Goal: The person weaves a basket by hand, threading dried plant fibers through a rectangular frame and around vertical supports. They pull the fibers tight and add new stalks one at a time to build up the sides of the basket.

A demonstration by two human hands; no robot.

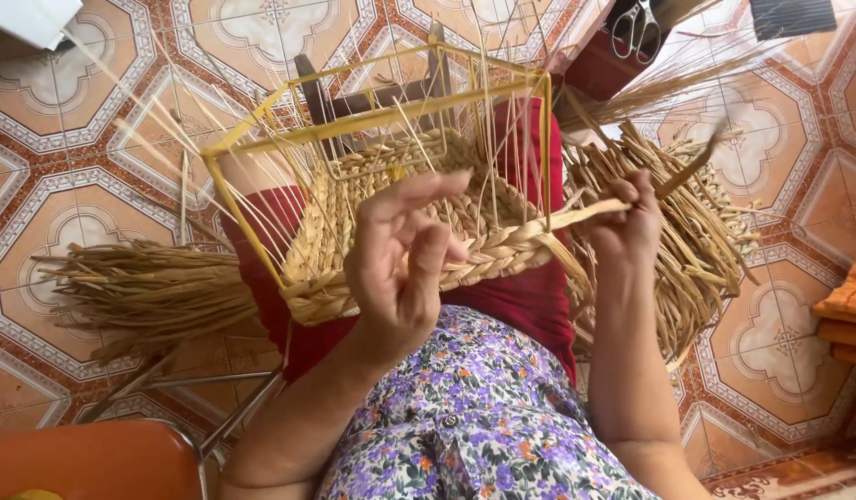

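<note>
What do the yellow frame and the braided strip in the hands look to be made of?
Yellow frame: thin rigid rods, likely painted or coated metal wire, with an even glossy colour. Braided strip: dried plant fibre, perhaps straw or grass, matte tan and plaited, drawn out by the right hand.

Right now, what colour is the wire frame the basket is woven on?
Yellow: the wire frame shows clearly in the head view.

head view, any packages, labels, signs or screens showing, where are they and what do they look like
No labels, signs or screens show.
White box-like corner: top left edge, on the tiled floor; cannot tell if it is a package.
Red rectangular box-like thing: top centre-right, under the grey-handled scissors; mostly hidden by straw.
</note>
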